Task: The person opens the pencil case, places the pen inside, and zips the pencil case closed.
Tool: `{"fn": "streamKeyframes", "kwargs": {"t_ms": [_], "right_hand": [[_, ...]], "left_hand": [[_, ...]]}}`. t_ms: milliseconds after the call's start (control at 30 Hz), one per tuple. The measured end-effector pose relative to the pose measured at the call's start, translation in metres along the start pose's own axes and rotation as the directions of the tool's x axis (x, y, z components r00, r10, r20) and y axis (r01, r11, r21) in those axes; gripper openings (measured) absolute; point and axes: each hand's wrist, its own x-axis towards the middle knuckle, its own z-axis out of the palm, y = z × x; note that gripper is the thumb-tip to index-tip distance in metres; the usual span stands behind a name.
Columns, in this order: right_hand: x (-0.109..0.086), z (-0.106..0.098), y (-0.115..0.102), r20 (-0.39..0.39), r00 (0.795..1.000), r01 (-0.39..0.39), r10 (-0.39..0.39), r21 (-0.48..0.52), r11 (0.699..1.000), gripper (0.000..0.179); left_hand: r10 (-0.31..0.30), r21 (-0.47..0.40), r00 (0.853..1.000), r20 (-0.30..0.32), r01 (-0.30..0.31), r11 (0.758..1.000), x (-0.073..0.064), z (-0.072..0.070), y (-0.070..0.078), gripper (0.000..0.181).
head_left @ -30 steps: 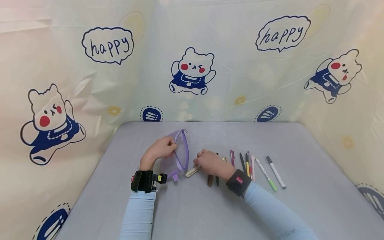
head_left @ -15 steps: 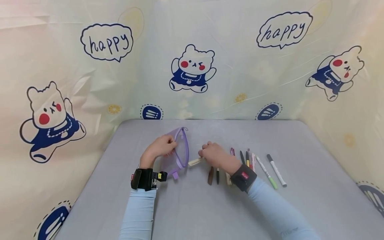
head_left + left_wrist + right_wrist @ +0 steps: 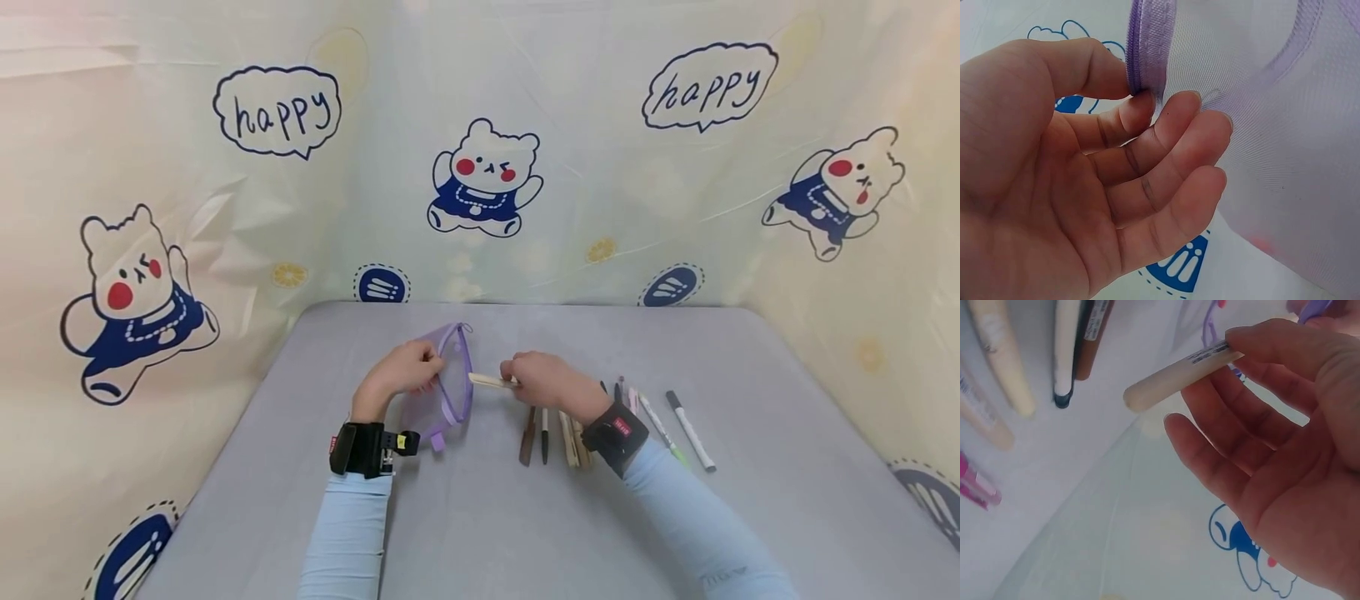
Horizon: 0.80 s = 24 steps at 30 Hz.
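Observation:
Between thumb and index finger, my left hand pinches the zipper edge of a purple mesh pouch; the pouch's mouth gapes toward the right. In the left wrist view the pinched zipper band shows, and the other fingers of the left hand are loosely bent. My right hand pinches a cream-coloured pen held above the table, its left end at the pouch's opening. From the right wrist view, the pen's rounded end and a barcode label are visible beside the fingers of the right hand.
A brown pen, a black-and-white pen and cream pens lie below the right hand. Farther right are a green-ended marker and a grey-capped white marker. The grey table meets a printed curtain behind.
My right hand has lifted the cream pen off the table and swung its left end up to the pouch's mouth. The left hand keeps its hold on the pouch, nearly still.

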Motion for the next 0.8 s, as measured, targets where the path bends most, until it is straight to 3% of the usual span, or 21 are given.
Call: {"fn": "streamKeyframes", "kwargs": {"t_ms": [367,467,567,700,800], "right_hand": [[0.013,0.001,0.004,0.016,0.999,0.023,-0.028,0.23,0.973,0.019],[0.017,0.002,0.006,0.039,0.999,-0.003,-0.011,0.323,0.947,0.018],[0.02,0.004,0.007,0.065,0.998,-0.028,-0.003,0.476,0.879,0.018],[0.025,0.009,0.01,0.101,0.995,-0.073,0.004,0.691,0.719,0.018],[0.03,0.015,0.011,0.124,0.992,-0.113,0.025,0.785,0.609,0.021]], "left_hand": [[-0.006,-0.007,1.0,0.004,0.006,1.0,0.001,0.001,-0.002,0.017],[-0.007,-0.008,1.0,0.002,0.007,1.0,0.0,0.0,0.0,0.017],[-0.002,-0.005,1.0,-0.002,0.002,1.0,-0.001,0.0,0.001,0.018],[0.003,-0.002,1.0,-0.006,-0.003,1.0,-0.001,-0.001,0.0,0.018],[0.001,-0.001,1.0,-0.007,-0.001,1.0,-0.001,-0.001,-0.001,0.018]]}}
